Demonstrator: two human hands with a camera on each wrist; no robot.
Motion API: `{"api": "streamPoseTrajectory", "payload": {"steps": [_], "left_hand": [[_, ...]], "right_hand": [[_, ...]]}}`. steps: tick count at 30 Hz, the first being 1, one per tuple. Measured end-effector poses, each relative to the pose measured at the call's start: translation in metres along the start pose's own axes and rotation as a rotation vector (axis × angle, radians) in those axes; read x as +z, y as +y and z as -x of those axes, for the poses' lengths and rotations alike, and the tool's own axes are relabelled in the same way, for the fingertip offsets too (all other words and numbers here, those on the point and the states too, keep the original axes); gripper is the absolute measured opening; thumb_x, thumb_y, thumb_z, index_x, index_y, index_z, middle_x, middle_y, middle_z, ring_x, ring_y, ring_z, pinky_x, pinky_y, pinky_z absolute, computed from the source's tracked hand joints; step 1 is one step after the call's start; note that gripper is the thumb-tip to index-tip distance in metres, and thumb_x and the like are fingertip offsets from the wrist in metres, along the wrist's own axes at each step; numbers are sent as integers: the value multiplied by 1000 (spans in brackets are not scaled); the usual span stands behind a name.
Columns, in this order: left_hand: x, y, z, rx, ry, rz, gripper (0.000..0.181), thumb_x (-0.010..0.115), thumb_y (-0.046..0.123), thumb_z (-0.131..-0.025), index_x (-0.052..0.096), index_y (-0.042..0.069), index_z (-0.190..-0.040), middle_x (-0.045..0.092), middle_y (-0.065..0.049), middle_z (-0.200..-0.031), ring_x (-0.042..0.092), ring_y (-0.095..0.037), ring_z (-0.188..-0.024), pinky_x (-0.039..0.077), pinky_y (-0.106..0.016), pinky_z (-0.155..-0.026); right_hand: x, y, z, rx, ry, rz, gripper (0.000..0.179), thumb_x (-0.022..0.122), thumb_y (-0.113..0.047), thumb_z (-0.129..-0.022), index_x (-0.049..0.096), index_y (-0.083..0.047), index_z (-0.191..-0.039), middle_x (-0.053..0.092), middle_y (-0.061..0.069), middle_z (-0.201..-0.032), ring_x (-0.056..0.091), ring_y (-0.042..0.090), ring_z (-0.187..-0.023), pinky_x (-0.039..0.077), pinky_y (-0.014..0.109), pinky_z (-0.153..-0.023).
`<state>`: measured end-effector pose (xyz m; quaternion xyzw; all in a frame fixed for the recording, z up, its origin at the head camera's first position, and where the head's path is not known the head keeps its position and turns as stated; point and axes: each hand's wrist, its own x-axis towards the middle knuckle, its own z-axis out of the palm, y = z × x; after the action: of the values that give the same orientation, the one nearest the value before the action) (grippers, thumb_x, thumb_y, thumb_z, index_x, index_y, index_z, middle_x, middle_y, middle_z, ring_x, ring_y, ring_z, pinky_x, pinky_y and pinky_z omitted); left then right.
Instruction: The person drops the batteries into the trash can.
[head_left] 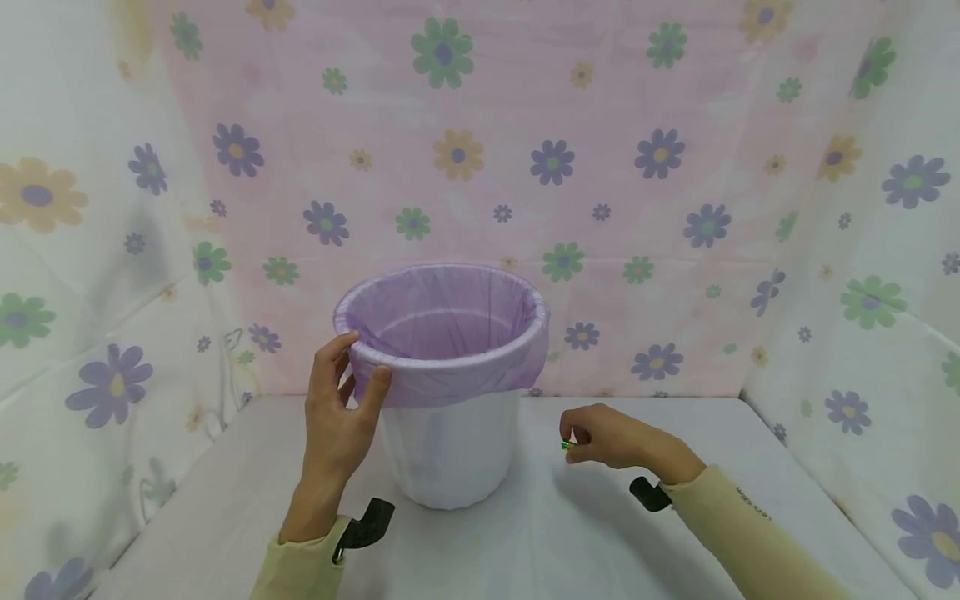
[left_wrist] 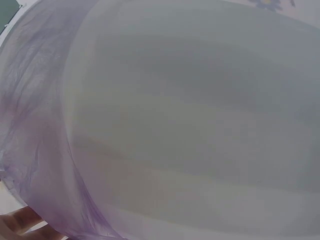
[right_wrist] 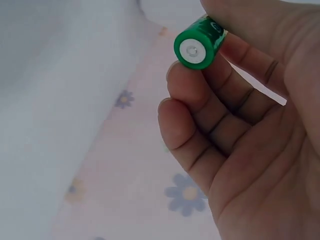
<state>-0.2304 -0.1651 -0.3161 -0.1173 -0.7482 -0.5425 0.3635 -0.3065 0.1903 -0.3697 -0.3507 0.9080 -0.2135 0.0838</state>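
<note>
A white trash can (head_left: 450, 450) stands upright, lined with a purple plastic bag (head_left: 450, 383) folded down over its rim. My left hand (head_left: 341, 425) holds the can at the left of its rim, thumb on the bag's outer fold and fingertips at the edge. In the left wrist view, the white wall (left_wrist: 200, 115) and the bag (left_wrist: 35, 120) fill most of the picture, with a few fingers (left_wrist: 22, 222) at the lower left. Right of the can, above the table, my right hand (head_left: 611, 437) pinches a small green battery (right_wrist: 197, 47) between thumb and fingers, its flat end showing.
The can stands on a table with a white cover (head_left: 540, 542). Flower-patterned cloth (head_left: 495, 117) hangs behind and along both sides. A dark wrist mount (head_left: 367, 523) sits on the left sleeve, and another mount (head_left: 649, 494) on the right.
</note>
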Motion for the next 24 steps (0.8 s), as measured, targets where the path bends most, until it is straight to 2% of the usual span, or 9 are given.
{"api": "streamPoseTrajectory", "payload": {"steps": [2,6,9,18,24], "left_hand": [[-1,-2,1,9,-1,4,52,67,11,-88,45,14,-136,41,-6,-142,39,-30,-133,36,-57,-103],[-1,16,3,10,-3,13,50,65,10,-89,45,11,-135,41,-8,-142,38,-32,-133,35,-58,-103],[-1,32,5,10,-1,16,48,64,7,-89,44,3,-133,42,-13,-140,39,-35,-133,35,-59,-103],[2,34,4,27,-12,2,49,63,5,-89,42,-2,-132,41,-18,-139,39,-37,-132,36,-59,-102],[-1,35,4,25,5,-1,48,64,4,-89,43,-2,-131,41,-19,-138,40,-37,-131,37,-58,-102]], "right_hand": [[-8,-7,5,-12,2,0,15,71,-18,-86,61,-16,-97,50,-6,-67,45,7,-60,44,26,-59],[-27,-22,15,-43,12,3,15,71,-18,-87,61,-15,-97,50,-5,-67,45,7,-60,44,26,-59],[-40,-32,21,-60,22,19,14,71,-19,-87,61,-18,-97,50,-6,-69,45,7,-61,44,25,-58],[-74,-55,32,-99,74,77,16,70,-21,-88,58,-25,-97,52,-8,-74,49,9,-65,47,26,-59],[-98,-72,29,-202,133,91,15,71,-22,-87,60,-22,-97,52,-9,-75,50,9,-66,47,26,-58]]}}
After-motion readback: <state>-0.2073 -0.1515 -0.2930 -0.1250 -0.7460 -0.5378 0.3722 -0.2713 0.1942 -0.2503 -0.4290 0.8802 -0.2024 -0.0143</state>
